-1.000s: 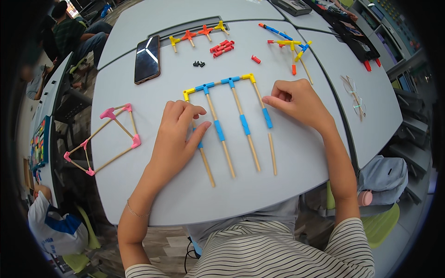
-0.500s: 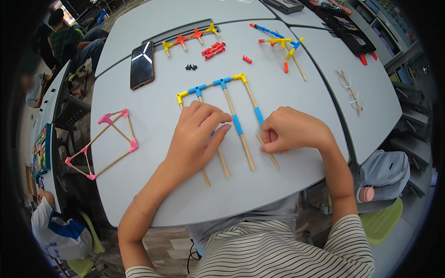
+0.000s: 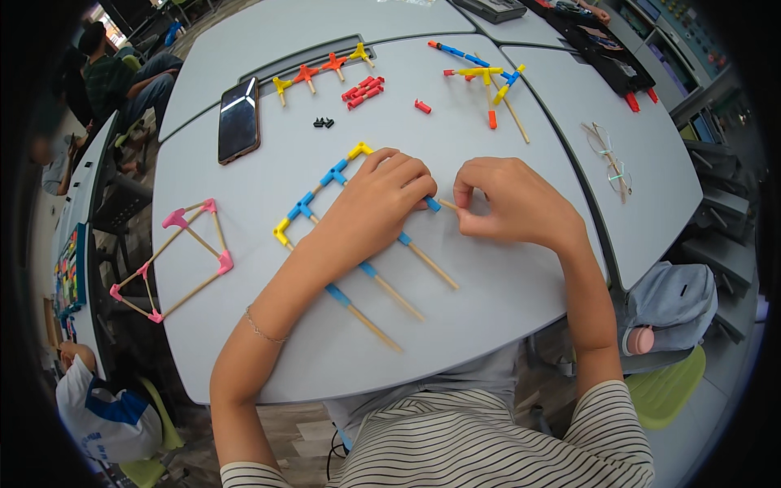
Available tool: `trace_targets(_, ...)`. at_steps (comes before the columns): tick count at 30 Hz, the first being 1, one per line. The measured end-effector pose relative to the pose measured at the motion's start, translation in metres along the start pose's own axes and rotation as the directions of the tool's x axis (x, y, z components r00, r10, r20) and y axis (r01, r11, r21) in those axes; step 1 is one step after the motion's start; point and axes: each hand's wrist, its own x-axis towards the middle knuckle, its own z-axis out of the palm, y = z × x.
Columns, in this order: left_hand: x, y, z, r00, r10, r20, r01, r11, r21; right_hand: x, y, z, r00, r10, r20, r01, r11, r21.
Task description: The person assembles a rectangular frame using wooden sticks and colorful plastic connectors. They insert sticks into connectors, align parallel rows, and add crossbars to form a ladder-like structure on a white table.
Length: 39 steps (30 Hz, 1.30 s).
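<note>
A rake-shaped frame of wooden sticks [image 3: 382, 286] joined by blue and yellow connectors [image 3: 313, 201] lies slanted on the grey table [image 3: 504, 293]. My left hand [image 3: 382, 203] rests over its upper part, fingers closed on a stick beside a blue sleeve [image 3: 432, 204]. My right hand [image 3: 508, 199] pinches the end of that same stick just right of the sleeve. The two hands almost touch. Three sticks with blue sleeves stick out below my left hand.
A black phone [image 3: 238, 119] lies at the far left. Behind are red and yellow connectors [image 3: 321, 69], loose red pieces [image 3: 364, 88], a blue-yellow stick assembly [image 3: 486, 77] and glasses [image 3: 608, 159]. A pink-cornered stick square [image 3: 175, 260] sits left. Other people sit at the left edge.
The frame has turned from upright to slanted and shifted left. Both hands have come together at its right side, on one stick.
</note>
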Motion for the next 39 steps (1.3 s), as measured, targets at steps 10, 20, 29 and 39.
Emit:
trace_targets(10,-0.006,-0.002,0.0,0.99,-0.129,-0.058,0.12,0.982,-0.147,0.005,-0.005,-0.005,0.964,0.234,0.129,-0.251,0.958,0.136)
trace_targets(20,-0.008,-0.002,-0.003,0.972,-0.23,-0.043,0.22,0.963,-0.156,0.007,-0.003,0.0,0.973,0.217,0.08,-0.229,0.955,0.188)
trace_targets(29,-0.012,-0.009,-0.001,0.962,-0.263,-0.069,0.245,0.949,-0.198,0.01,-0.001,0.018,0.994,0.085,-0.066,-0.073,0.983,0.166)
trace_targets(39,-0.012,-0.008,0.0,0.957,-0.255,-0.138,0.234,0.96,-0.155,0.01,-0.013,0.052,0.968,0.1,-0.229,-0.089,0.994,0.055)
